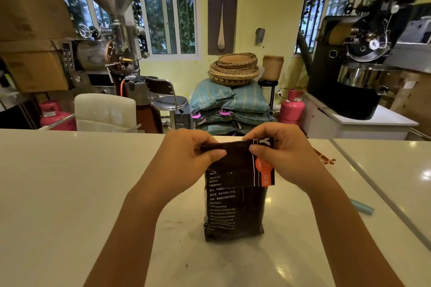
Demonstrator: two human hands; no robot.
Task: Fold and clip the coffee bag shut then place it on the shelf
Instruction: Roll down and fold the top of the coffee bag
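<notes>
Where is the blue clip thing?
In the head view, the light blue clip lies flat on the white counter, to the right of the standing coffee bag, just beyond the person's right forearm and untouched.

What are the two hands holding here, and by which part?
Both the left hand and right hand pinch the coffee bag at its folded-over top edge, one at each end.

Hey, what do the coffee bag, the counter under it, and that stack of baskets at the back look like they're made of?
Coffee bag: looks like dark plastic or foil laminate; it holds a sharp fold and shows a slight sheen.
Counter: pale, polished stone or a solid-surface look-alike; it mirrors the lights as glossy spots.
Baskets: woven natural fibre, probably rattan or grass; tan coiled rows with dark bands, matte.
</notes>
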